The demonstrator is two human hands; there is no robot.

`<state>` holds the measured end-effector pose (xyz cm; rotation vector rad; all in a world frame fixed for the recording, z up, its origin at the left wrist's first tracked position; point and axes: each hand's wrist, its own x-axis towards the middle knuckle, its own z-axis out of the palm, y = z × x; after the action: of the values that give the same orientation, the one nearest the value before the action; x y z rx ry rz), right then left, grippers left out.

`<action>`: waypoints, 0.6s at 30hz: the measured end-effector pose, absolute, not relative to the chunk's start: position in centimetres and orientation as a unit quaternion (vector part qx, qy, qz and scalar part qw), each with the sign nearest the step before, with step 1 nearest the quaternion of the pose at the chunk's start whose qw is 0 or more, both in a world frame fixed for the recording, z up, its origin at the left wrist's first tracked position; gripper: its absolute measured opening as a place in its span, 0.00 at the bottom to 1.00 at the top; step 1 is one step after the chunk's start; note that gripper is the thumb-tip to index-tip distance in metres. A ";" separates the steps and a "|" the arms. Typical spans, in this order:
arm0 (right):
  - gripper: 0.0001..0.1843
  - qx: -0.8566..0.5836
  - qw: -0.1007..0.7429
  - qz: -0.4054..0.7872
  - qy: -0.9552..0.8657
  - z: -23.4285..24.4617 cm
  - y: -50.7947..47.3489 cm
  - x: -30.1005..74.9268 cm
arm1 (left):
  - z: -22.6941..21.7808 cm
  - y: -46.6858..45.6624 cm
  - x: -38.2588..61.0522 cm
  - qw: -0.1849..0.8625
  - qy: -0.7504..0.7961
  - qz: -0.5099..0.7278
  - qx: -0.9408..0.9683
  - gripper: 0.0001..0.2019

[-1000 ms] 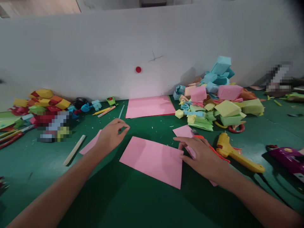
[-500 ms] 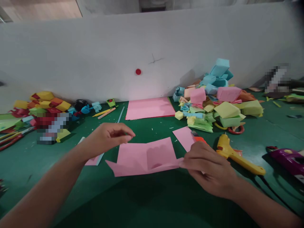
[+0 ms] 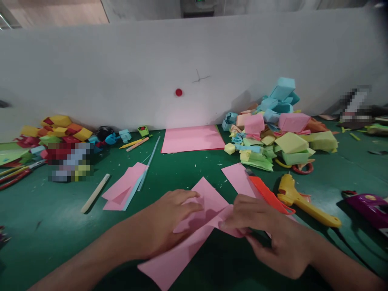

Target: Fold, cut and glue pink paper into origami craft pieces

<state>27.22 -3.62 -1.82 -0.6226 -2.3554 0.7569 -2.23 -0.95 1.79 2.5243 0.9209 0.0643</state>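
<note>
A creased sheet of pink paper (image 3: 194,244) lies slantwise in front of me with folded flaps standing up. My left hand (image 3: 172,220) is curled over its left part, fingers on the paper; the thumb is partly hidden. At the paper's right corner, my right hand (image 3: 266,230) pinches a folded edge between thumb and fingers. Just beyond the right hand, an orange-red utility knife (image 3: 269,194) rests on another pink sheet (image 3: 236,178).
A yellow glue gun (image 3: 306,202) and a purple tool (image 3: 368,208) lie at right. Folded paper pieces are heaped at back right (image 3: 291,143) and back left (image 3: 60,125). Pink sheets (image 3: 194,137) lie by the wall. Pink strips (image 3: 125,186) and a pale stick (image 3: 95,194) are at left.
The pink paper has turned slantwise and come nearer to me. My left hand has moved down from above onto the paper. My right hand still pinches its corner.
</note>
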 end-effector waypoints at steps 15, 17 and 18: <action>0.12 -0.256 0.215 0.196 -0.922 -2.3 -2.3 27.3 | -1.6 -0.3 -1.0 0.167 0.311 -0.030 0.935 0.34; 0.12 -0.283 0.191 0.172 -0.924 -2.7 -2.1 27.5 | -1.9 0.0 -1.2 0.158 0.313 -0.028 0.936 0.35; 0.12 -0.296 0.179 0.163 -0.924 -2.9 -1.9 27.5 | -1.9 0.1 -1.3 0.155 0.314 -0.034 0.936 0.36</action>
<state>27.53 -1.94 -2.92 -0.8358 -2.6122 0.4602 -1.33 0.05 -1.93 2.6818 0.8999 -0.0986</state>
